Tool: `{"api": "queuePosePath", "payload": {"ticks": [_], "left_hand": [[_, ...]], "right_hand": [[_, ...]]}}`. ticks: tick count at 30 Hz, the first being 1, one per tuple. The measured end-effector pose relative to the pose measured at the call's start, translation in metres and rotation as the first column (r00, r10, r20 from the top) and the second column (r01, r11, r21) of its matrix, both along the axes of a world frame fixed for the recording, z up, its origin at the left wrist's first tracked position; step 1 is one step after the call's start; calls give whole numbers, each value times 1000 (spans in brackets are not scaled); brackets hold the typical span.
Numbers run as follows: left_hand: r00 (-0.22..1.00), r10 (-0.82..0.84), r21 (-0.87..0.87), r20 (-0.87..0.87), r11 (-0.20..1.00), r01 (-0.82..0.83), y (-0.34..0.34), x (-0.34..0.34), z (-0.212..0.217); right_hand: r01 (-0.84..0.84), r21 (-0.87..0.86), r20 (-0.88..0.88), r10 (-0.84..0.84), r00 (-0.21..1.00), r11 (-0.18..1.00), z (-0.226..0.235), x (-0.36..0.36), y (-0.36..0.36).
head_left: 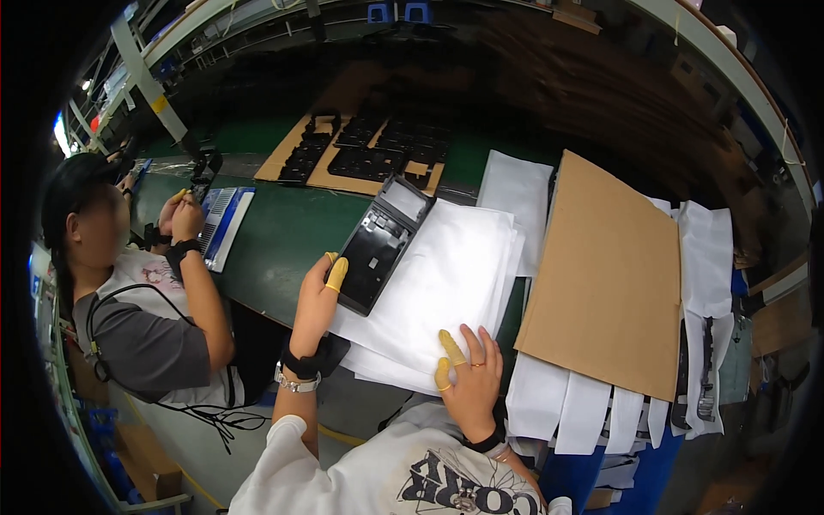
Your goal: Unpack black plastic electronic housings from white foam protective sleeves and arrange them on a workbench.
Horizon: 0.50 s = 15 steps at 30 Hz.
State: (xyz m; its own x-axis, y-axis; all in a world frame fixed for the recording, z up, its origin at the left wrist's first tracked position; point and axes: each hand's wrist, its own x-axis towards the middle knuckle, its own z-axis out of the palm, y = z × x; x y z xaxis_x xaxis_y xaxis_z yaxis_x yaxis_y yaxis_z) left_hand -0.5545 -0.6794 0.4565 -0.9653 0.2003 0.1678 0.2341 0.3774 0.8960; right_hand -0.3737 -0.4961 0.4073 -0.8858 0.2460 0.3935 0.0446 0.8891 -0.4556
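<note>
A black rectangular plastic housing (pixel 372 258) with a window-like opening at its far end is tilted over a stack of white sheets (pixel 455 266). My left hand (pixel 318 296), with yellow finger cots on, is closed on the housing's near left edge. On the near right part of the stack, my right hand (pixel 472 378) has its fingers apart and holds nothing. Two of its fingers wear yellow cots. Whether that hand presses on the sheets or hovers just above them, I cannot tell.
Several black plastic parts (pixel 365 161) lie on cardboard farther back on the green table (pixel 275 245). To the right, a large cardboard sheet (pixel 601 283) covers white-wrapped pieces (pixel 536 399). A co-worker (pixel 142 292) at the left handles a black part beside a blue-and-white package (pixel 227 225).
</note>
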Motion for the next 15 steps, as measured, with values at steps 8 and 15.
{"api": "queuePosePath", "payload": {"ticks": [8, 15], "left_hand": [[925, -337, 611, 173, 774, 167, 25, 56, 53], [710, -688, 712, 153, 575, 404, 34, 94, 70]], "right_hand": [[27, 8, -3, -27, 1000, 1000, -2, 4, 7], [-30, -53, -14, 29, 999, 998, -3, 1, 5]]}}
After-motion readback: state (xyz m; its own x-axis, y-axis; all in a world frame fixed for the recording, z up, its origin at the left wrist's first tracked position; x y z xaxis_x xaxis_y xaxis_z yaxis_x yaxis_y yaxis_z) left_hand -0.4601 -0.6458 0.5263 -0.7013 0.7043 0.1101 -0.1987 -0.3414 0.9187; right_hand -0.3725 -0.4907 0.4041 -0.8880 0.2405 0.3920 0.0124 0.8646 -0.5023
